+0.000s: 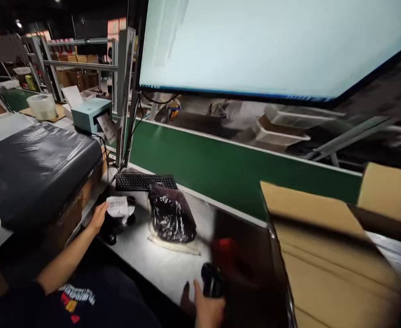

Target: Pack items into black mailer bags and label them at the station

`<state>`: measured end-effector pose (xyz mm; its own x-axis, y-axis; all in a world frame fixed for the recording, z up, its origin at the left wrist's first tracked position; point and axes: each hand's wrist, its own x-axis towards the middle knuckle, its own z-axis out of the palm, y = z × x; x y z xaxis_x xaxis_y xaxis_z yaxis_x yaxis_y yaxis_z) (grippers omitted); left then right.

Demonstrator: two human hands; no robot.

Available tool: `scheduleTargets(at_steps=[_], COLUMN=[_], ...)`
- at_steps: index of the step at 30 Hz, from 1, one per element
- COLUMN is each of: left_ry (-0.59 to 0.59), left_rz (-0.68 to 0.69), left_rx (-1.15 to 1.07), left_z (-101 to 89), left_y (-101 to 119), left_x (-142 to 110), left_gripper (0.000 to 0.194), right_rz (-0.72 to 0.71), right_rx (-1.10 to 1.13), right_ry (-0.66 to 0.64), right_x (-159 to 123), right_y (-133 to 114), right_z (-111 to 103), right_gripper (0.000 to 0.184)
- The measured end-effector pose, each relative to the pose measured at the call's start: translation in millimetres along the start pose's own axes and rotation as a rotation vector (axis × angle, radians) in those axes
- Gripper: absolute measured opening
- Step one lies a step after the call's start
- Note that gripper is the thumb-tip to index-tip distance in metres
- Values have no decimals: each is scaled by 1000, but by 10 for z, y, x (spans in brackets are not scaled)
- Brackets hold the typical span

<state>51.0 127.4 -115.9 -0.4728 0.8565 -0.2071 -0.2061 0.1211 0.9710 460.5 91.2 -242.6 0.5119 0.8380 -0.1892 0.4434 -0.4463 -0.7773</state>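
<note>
On the left, my left hand (100, 217) is closed on the edge of a small white-labelled packet (118, 207) with printing that looks like a barcode. Dark parts show beside and below the packet. A black handheld scanner (212, 279) is in my right hand (209, 310) near the front edge of the table. Between my hands, a shiny black plastic-wrapped bundle (173, 216) lies on the table, with a pale, flat edge beneath it. Behind the bundle and the packet sits a black keyboard (135, 181).
A large monitor (272, 50) hangs above a green conveyor belt (200, 150). An open cardboard box (323, 246) stands right. At left are a large black-wrapped parcel (43, 159), a light-blue label printer (89, 114) and a tape roll (43, 107). A blurred red patch (226, 248) shows near the scanner.
</note>
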Motion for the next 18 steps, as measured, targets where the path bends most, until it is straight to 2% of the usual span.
scheduleTargets(at_steps=[1,3,5,7,9,12,15,18], left_ry=[-40,-105,-151,-189,-221,-251,-251,-236], left_rz=[-7,-36,-62,-75,-78,-79,-92,-107], left_rx=[-20,-44,-45,-44,-59,-88,-100,-120], left_z=[56,157,242,320,397,515,625,709], left_y=[-9,-75,-164,-249,-326,-448,-585,-707], left_x=[64,186,289,370,433,495,529,540], left_gripper=[46,46,46,48,50,52,54,55], right_rz=[167,368,470,500,486,331,124,-23], right_rx=[-14,36,143,231,301,444,509,464], right_ry=[65,30,-78,-151,-183,-236,-406,-567], right_x=[102,343,557,653,576,161,-399,-808], right_y=[48,67,30,-28,-110,-348,-769,-1234], right_z=[-17,-6,11,0,-19,12,122,225], right_gripper=[49,37,31,23,16,31,49,54])
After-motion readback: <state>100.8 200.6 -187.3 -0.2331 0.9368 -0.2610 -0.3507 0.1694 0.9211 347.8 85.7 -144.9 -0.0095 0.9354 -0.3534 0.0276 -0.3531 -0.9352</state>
